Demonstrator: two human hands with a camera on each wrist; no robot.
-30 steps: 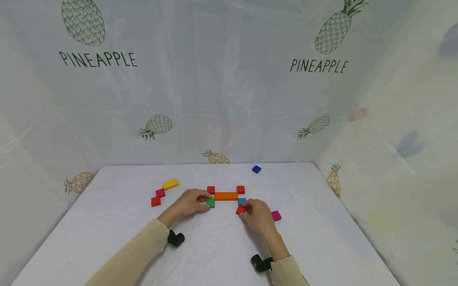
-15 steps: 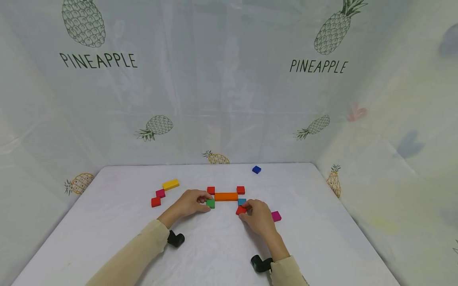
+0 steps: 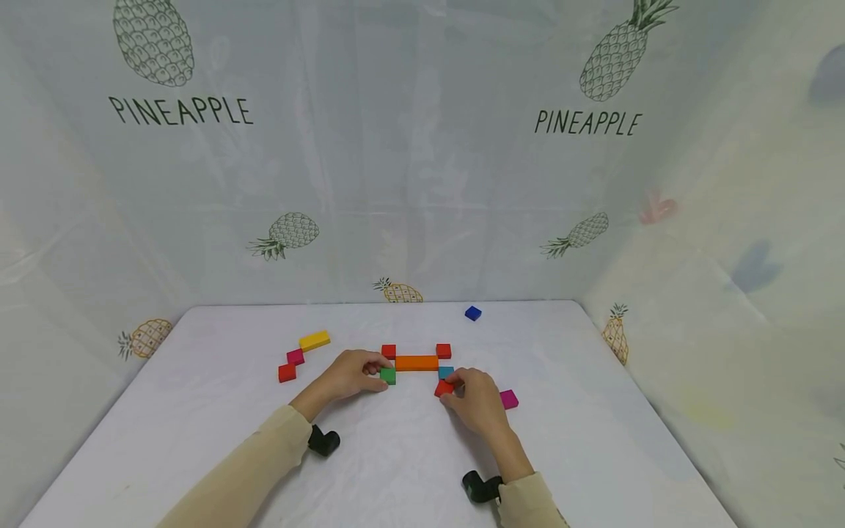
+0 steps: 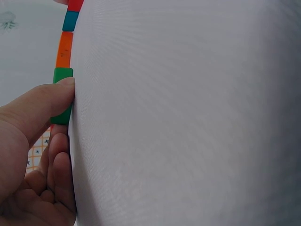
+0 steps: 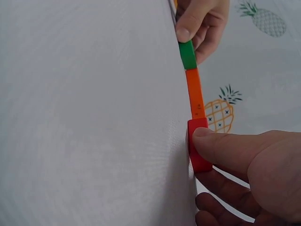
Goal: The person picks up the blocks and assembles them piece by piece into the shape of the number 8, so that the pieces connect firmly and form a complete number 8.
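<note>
Bimanual pinch at either end of an orange bar (image 3: 416, 363).
Head view: the left hand (image 3: 352, 372) pinches a green block (image 3: 388, 377) by the bar's left end; the right hand (image 3: 480, 400) pinches a red block (image 3: 442, 389) beside a teal block (image 3: 445, 372) at the right. Left wrist view: thumb on the green block, other visible fingers curled. Right wrist view: thumb against the red block, fingers bent.

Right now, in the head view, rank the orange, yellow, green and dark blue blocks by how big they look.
Largest to smallest:
1. Orange block
2. Yellow block
3. Green block and dark blue block, unranked: the green one is nearer the camera and partly covered by the left hand.
</note>
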